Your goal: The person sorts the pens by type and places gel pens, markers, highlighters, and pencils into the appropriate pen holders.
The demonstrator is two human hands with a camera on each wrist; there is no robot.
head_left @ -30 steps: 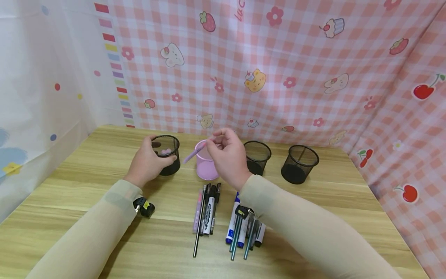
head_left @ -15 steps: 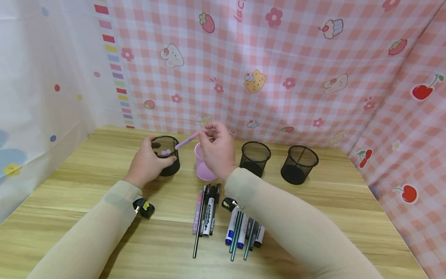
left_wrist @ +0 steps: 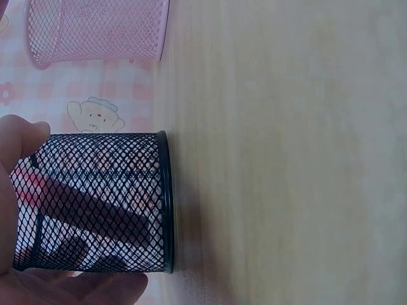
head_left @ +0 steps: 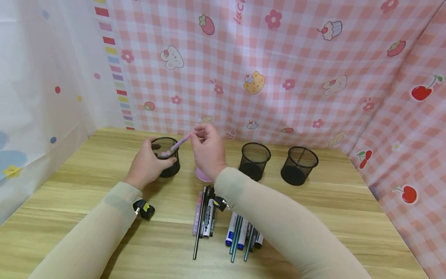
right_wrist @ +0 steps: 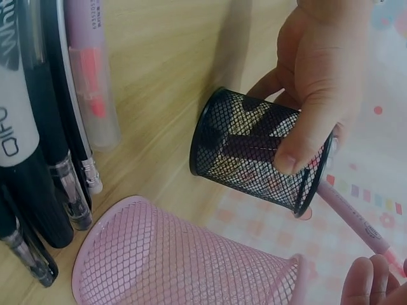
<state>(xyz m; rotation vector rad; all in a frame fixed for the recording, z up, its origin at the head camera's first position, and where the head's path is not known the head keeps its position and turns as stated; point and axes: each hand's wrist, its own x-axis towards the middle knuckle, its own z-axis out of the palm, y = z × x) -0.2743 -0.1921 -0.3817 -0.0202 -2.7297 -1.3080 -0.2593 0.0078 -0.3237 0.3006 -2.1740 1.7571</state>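
Observation:
My left hand (head_left: 150, 162) holds a black mesh pen cup (head_left: 170, 168) around its side, thumb in front and fingers behind. Inside the cup, through the mesh, a highlighter (left_wrist: 95, 213) with a pink end leans at a slant. My right hand (head_left: 209, 151) pinches the pink end of a slim purple highlighter (head_left: 180, 142). That highlighter slopes down to the left, its lower end at the cup's rim. Below the right hand stands a pink mesh pen cup (right_wrist: 184, 260), mostly covered by the hand in the head view.
Two more black mesh cups (head_left: 254, 159) (head_left: 299, 166) stand to the right. In front lie a bundle of pens with a black marker (head_left: 208, 217) and a purple highlighter (head_left: 197, 215), and another with blue-capped markers (head_left: 230, 232) and teal pencils (head_left: 237, 238). A checked cloth (head_left: 223, 62) hangs behind.
My right hand has moved left from over the pink cup, bringing the highlighter to the black cup's rim. My left hand keeps its hold on that cup.

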